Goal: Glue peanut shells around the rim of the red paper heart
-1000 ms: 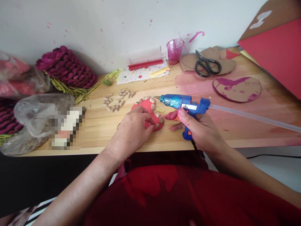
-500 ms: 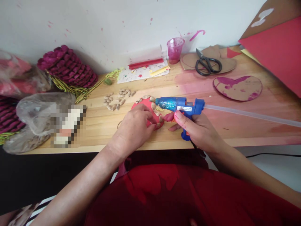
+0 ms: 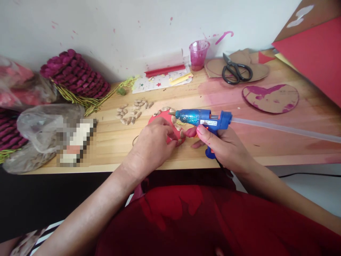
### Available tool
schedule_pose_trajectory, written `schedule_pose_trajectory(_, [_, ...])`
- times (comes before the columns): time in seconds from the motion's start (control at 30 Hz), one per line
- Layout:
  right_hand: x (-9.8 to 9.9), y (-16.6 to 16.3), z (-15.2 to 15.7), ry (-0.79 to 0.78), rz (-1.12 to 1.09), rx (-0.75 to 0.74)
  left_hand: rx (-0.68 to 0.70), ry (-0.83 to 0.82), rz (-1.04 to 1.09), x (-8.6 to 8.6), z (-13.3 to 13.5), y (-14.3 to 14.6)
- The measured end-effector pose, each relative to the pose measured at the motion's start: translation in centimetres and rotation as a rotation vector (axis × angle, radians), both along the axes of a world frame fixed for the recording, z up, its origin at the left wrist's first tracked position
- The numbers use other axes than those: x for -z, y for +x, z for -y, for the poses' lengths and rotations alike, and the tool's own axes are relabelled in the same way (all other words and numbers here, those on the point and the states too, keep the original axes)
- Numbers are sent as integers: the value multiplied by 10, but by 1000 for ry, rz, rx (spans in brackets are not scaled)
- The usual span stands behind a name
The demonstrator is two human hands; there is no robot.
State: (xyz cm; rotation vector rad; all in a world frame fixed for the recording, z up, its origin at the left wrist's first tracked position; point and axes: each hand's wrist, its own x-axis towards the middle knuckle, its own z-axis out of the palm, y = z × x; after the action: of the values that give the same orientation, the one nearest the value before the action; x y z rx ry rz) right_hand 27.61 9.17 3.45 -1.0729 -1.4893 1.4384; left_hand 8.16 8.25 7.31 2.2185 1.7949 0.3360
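My right hand (image 3: pixel 226 147) is wrapped round a blue glue gun (image 3: pixel 195 118), whose nozzle points left over the red card piece (image 3: pixel 166 116). A long clear glue stick (image 3: pixel 282 132) trails from the gun's back end. Peanuts (image 3: pixel 174 120) in their shells line the card's rounded edge. Over the card's lower left lies my left hand (image 3: pixel 156 140), its thumb and fingertips closed at a peanut (image 3: pixel 179 141) on the near edge. The hand hides much of the card. Several loose peanuts (image 3: pixel 130 115) lie to the left.
Black-handled scissors (image 3: pixel 237 73) rest on cardboard shapes (image 3: pixel 262 73). A heart-shaped cardboard (image 3: pixel 277 99) lies at right. A pink-stained cup (image 3: pixel 198 55) stands by the wall. Magenta woven strands (image 3: pixel 77 76) and plastic bags (image 3: pixel 39 131) crowd the left. A black cable (image 3: pixel 309 174) runs below the table edge.
Both hands and the glue gun stay almost in place. The view has shifted very slightly.
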Motion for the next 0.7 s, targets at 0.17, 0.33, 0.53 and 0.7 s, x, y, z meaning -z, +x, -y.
schedule_pose_trajectory(0.17, [-2,0,1,2,-18,-3,-1,-11,5,-1,0,2])
schedule_pose_trajectory(0.33, [-3,-1,0,-14,-33,13,3,-6,5,0,0,2])
schedule_pose_trajectory(0.53, [-6,-2,0,-19,-24,10,3,4,8,2,0,1])
schedule_pose_trajectory(0.7, [-4,-1,1,-8,-36,31,-4,17,19,5,1,0])
